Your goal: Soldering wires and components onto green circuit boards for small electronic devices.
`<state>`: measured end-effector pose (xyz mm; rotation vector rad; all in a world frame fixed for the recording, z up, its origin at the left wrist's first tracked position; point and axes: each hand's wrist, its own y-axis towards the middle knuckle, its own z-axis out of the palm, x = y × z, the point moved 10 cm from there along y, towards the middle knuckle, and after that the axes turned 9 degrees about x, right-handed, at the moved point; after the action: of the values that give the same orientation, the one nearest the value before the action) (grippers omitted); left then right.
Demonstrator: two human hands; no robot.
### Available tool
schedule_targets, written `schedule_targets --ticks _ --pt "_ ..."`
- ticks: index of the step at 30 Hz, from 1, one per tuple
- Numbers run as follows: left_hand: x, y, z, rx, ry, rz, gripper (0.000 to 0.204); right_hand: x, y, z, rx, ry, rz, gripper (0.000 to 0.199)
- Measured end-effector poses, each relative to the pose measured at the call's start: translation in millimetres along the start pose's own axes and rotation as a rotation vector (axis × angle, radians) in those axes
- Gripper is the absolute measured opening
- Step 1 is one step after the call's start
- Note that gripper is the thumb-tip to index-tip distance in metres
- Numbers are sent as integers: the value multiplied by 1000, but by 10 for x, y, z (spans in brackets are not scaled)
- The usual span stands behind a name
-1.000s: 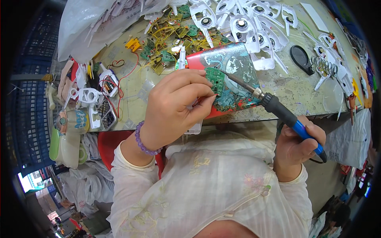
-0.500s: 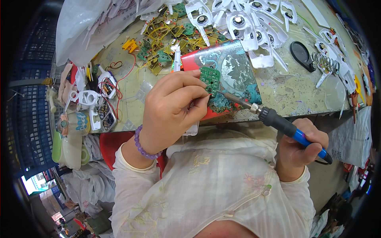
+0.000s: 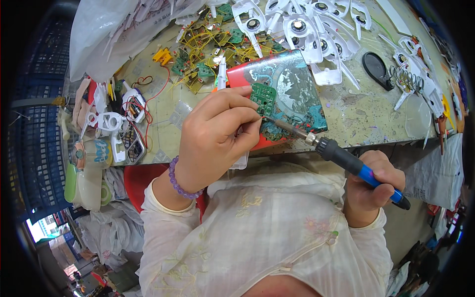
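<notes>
Between the fingertips of my left hand point(image 3: 222, 121) is a small green circuit board point(image 3: 264, 99), held tilted over a red and teal booklet-like sheet point(image 3: 292, 89). My right hand point(image 3: 374, 185) is closed round the blue grip of a soldering iron point(image 3: 341, 156). The iron's tip meets or nearly meets the lower edge of the board, close to my left fingertips; whether they touch I cannot tell. A white plastic piece point(image 3: 221, 74) lies just beyond my left hand, and part of another white piece point(image 3: 241, 161) shows below it.
Behind lies a heap of green boards with yellow wires point(image 3: 208, 54). White plastic housings point(image 3: 302, 29) with round speakers are piled at the back. A coil-spring iron holder point(image 3: 406, 79) and black oval piece point(image 3: 377, 69) lie right; white parts with red wires point(image 3: 111, 123) lie left.
The soldering iron and my right hand have shifted slightly left, bringing the tip closer under the board's lower edge. My left hand and the board have barely moved.
</notes>
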<state>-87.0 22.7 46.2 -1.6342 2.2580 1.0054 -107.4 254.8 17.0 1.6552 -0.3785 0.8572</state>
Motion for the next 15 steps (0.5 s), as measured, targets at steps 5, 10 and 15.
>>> schedule_targets --ticks 5,10,15 --pt "-9 2 0 2 3 1 15 79 1 41 37 -37 -72 34" --pt "-12 -10 6 -7 7 7 15 242 -43 83 86 -40 -294 30" --pt "-5 -6 -1 -4 2 3 15 283 -100 144 132 -69 -388 31"
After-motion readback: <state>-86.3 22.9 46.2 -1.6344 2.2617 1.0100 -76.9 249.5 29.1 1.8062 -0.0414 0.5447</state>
